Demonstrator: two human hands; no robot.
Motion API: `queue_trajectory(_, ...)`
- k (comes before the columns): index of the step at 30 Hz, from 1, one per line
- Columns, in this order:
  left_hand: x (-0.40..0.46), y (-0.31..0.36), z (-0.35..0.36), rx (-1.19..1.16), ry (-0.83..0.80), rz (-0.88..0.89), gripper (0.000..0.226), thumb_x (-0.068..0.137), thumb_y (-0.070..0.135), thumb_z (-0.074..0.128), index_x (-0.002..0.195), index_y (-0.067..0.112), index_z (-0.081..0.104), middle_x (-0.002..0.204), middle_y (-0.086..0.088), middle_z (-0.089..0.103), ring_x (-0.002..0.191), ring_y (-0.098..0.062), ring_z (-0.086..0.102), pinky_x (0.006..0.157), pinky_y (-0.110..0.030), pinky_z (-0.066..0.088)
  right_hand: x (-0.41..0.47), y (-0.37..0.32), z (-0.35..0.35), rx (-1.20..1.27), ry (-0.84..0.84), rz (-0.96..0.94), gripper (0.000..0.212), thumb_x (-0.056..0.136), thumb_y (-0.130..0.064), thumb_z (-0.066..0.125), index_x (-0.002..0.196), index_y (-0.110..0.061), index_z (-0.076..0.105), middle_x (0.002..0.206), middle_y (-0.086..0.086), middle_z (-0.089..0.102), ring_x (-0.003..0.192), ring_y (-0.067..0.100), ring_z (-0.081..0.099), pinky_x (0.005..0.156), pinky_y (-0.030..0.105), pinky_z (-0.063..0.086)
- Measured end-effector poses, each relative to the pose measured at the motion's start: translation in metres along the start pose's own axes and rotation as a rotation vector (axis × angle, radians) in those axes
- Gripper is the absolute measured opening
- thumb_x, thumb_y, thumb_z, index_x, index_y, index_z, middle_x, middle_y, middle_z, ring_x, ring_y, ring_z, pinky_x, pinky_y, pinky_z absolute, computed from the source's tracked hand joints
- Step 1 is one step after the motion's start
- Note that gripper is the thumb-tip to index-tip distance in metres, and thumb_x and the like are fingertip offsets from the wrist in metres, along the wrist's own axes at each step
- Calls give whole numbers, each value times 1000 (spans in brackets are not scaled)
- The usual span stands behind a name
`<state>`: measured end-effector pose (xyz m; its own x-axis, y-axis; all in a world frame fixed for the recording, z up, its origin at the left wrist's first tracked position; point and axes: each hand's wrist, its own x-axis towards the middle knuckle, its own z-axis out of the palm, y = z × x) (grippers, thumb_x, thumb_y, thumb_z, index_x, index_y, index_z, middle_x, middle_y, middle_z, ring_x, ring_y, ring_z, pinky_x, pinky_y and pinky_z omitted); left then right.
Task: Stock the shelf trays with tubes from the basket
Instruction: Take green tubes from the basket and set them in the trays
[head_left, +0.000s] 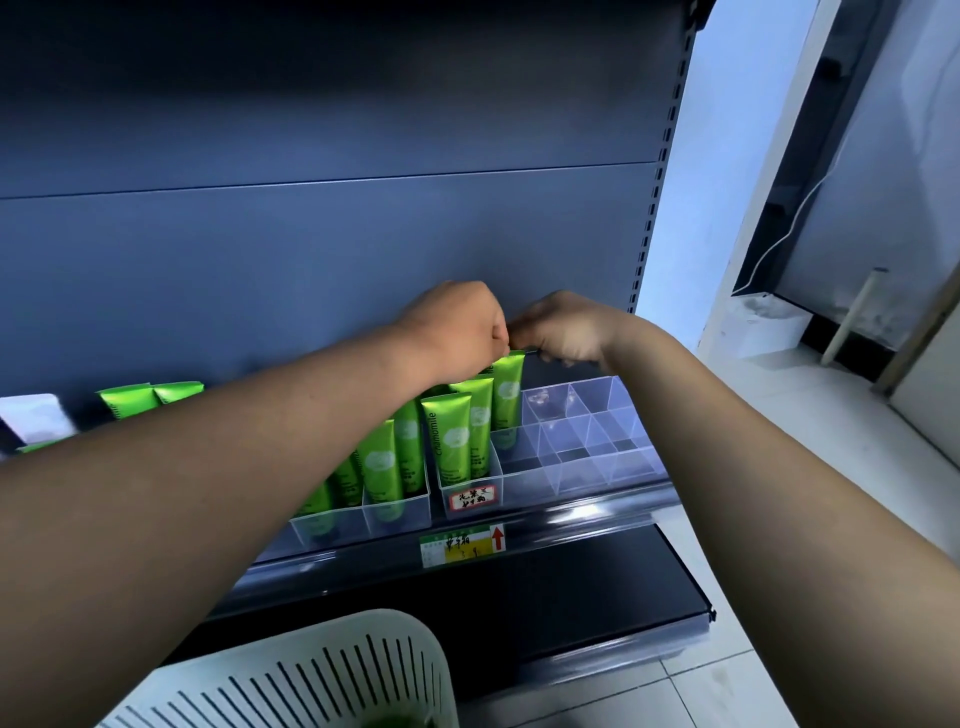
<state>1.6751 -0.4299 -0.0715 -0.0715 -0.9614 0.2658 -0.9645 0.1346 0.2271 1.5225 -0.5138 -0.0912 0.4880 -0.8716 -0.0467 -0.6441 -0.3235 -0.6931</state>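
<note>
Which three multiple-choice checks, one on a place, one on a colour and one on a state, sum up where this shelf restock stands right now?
1. Where are both hands?
A. At the top of the rearmost green tube in the labelled tray
B. Inside the basket
C. On the price tag

2. What colour are the tubes?
A. Blue
B. Green
C. White

3. What state is the clear divided tray at the right in?
A. Full of tubes
B. Tipped over
C. Its compartments in view hold no tubes

Answers:
1 A: the left hand and right hand meet at the crimped top of the rearmost tube.
2 B: the tube bodies are bright green.
3 C: the clear divided tray shows only bare see-through cells.
</note>
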Motion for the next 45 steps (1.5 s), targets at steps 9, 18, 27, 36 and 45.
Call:
queue_trajectory(9, -36, -9, -20, 21, 78, 20, 19, 91, 28, 62, 97, 23, 79, 93, 4, 77, 90, -22, 68, 81, -28, 53, -9, -12, -12, 36, 97, -29, 16, 89, -27, 73, 99, -17, 82, 84, 4, 74, 70, 21, 63, 65, 30, 52)
queue_trajectory(18, -120, -37, -55, 8, 107, 89, 21, 93, 34, 64, 111, 29, 74, 105, 0, 63, 101, -21, 60, 92, -29, 46, -68, -93, -10, -83, 47, -209, 19, 89, -25, 73, 105, -18, 80, 104, 2, 80, 91, 15, 71, 94, 39, 58)
queue_trajectory(27, -265, -82, -58, 0, 71, 85, 18, 87, 31, 68, 104, 30, 74, 97, 5, 61, 85, -14, 62, 82, -26, 50, -155, -160, 77, -255, -342, -356, 17, 103, -28, 62, 112, -23, 76, 100, -5, 78, 67, 4, 61, 62, 17, 47)
queue_trajectory(36, -332, -152, -35, -46, -282, -73, 18, 94, 29, 59, 85, 18, 71, 81, 6, 70, 73, -5, 63, 71, -30, 50, -175, -154, 196, -492, -702, -281, 20, 100, -31, 63, 114, -26, 76, 92, -19, 75, 84, 7, 72, 75, 25, 53)
queue_trajectory(45, -362, -167, 27, 133, -734, -93, 19, 89, 24, 57, 82, 10, 67, 82, -2, 67, 78, -23, 62, 78, -35, 56, -187, -102, 299, -868, -887, -406, 33, 91, -40, 51, 84, -12, 67, 88, 5, 70, 82, 26, 67, 81, 46, 59)
